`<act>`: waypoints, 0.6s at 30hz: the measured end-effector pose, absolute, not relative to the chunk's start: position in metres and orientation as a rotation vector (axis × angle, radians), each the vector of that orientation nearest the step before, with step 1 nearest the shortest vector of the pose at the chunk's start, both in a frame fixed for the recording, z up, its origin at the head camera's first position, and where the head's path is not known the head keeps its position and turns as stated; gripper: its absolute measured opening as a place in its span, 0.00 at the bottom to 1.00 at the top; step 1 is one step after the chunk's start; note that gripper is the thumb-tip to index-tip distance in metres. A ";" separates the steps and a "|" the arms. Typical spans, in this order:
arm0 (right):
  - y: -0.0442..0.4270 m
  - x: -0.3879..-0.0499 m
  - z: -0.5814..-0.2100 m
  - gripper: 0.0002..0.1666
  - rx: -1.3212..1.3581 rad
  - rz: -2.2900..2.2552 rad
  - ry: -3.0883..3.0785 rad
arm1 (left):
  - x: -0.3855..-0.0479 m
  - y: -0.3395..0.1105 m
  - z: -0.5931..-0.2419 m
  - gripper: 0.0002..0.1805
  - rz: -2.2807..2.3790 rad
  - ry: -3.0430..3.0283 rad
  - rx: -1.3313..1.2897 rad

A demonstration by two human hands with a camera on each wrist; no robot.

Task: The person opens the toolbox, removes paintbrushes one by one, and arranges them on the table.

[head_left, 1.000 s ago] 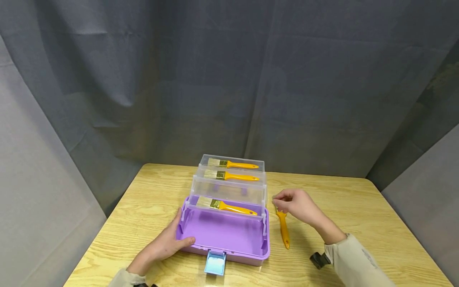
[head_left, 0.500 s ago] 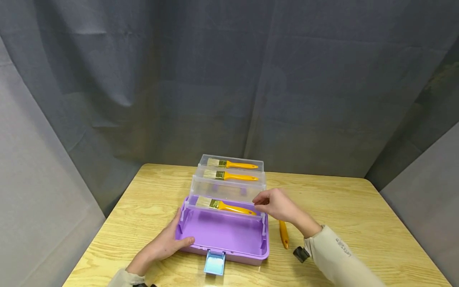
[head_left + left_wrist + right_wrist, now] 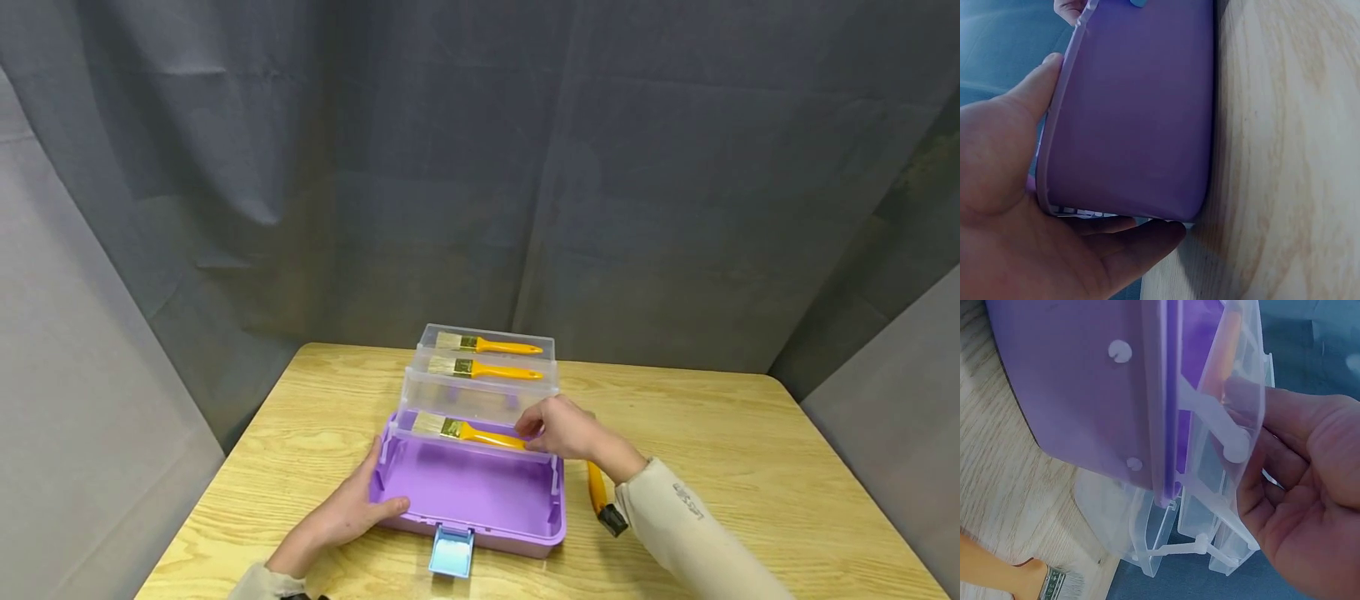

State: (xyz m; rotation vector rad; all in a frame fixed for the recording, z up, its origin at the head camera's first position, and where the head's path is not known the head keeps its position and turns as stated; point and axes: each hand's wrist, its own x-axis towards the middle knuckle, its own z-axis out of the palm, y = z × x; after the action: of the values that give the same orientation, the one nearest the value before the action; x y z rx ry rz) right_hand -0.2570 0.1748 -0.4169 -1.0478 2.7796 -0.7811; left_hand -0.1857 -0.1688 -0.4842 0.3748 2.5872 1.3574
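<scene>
An open purple toolbox stands on the table with its clear stepped trays raised behind the bare base. One yellow-handled paintbrush lies in the lowest tray. My right hand reaches over that tray's right end and pinches this brush's handle end, which the fingers hide. In the right wrist view, the fingertips meet the orange handle behind the clear tray wall. My left hand grips the box's front left corner, thumb on the front rim and fingers along the side.
Two more paintbrushes lie in the upper trays, one at the top and one below it. Another paintbrush lies on the table right of the box, partly behind my right arm. A light-blue latch hangs at the front.
My right hand has moved left from the paintbrush on the table to the handle end of the brush in the lowest tray. The left hand keeps its place on the box.
</scene>
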 end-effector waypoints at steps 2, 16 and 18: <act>0.174 -0.258 -0.416 0.10 -1.072 -0.772 2.773 | -0.186 -0.168 -0.484 0.60 1.361 2.584 0.379; 0.169 -0.260 -0.416 0.09 -1.055 -0.703 2.754 | -0.185 -0.168 -0.484 0.60 1.359 2.599 0.381; 0.169 -0.260 -0.416 0.09 -1.058 -0.700 2.761 | -0.185 -0.168 -0.485 0.60 1.359 2.603 0.380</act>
State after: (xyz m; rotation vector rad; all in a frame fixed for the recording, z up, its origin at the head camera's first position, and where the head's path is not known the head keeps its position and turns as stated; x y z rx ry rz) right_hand -0.2604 0.1690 -0.4157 -1.0579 2.7612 -0.6999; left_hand -0.1852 -0.1680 -0.4851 0.3805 2.6028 1.3593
